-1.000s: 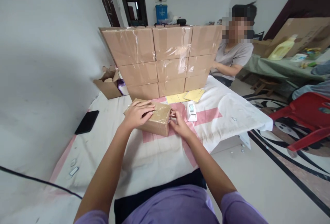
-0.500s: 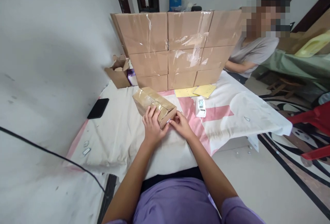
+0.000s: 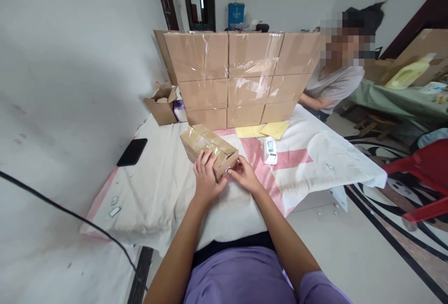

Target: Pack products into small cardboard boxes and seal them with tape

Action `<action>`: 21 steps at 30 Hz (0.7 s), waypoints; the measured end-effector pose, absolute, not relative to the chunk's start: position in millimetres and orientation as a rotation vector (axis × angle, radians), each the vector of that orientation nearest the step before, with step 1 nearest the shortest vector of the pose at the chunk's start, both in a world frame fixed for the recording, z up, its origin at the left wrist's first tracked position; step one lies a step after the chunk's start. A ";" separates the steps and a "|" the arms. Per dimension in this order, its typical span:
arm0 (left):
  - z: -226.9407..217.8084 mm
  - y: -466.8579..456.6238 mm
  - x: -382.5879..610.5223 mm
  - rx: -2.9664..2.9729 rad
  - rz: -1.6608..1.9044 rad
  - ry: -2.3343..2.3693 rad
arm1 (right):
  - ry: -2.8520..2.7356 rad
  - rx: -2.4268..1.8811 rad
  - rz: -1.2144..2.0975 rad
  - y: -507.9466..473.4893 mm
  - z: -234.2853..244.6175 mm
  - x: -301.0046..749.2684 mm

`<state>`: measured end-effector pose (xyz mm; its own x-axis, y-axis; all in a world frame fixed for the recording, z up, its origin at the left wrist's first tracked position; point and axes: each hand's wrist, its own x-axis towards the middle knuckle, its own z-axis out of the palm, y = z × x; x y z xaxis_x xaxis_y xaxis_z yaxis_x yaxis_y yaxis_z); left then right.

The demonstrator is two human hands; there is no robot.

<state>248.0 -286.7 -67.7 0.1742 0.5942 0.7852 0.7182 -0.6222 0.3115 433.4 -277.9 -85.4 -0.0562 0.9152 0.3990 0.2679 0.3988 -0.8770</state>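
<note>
A small taped cardboard box lies slantwise on the cloth-covered table in front of me. My left hand grips its near left side, fingers spread over the top edge and thumb at the near end. At the right corner of that same end is my right hand, with curled fingers against the side and the thumb low on the end face. By the right thumb tip a small white label with a dark mark shows on the cardboard; the thumb partly covers it.
Behind stands a wall of stacked, taped cartons. Yellow sheets and a small white device with a screen lie right of the box. Left are a black phone-like slab and an open carton. A co-worker is behind at right.
The head view has tilted up a little. My right thumb has shifted slightly, and more of the small label shows. The box and my left hand stay in place.
</note>
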 end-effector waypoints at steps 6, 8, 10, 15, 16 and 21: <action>-69.1 -286.1 242.8 -2.304 -1.428 -1.264 | -1.505 -1.015 0.902 -277.9 -85.1 427.5; -72.4 -284.4 248.3 -2.268 -1.461 -1.279 | -1.487 -1.009 0.921 -275.3 -87.1 426.6; -74.8 -283.2 254.1 -2.261 -1.527 -1.279 | -1.473 -0.993 0.939 -273.2 -88.8 426.6; -74.4 -282.8 259.0 -2.311 -1.679 -1.262 | -1.452 -0.897 0.976 -273.9 -88.3 428.2; -74.4 -281.9 258.2 -2.331 -1.689 -1.244 | -1.449 -0.881 0.973 -274.3 -87.8 428.3; -77.2 -276.1 255.0 -2.354 -1.783 -1.133 | -1.439 -0.886 0.967 -277.3 -86.5 425.7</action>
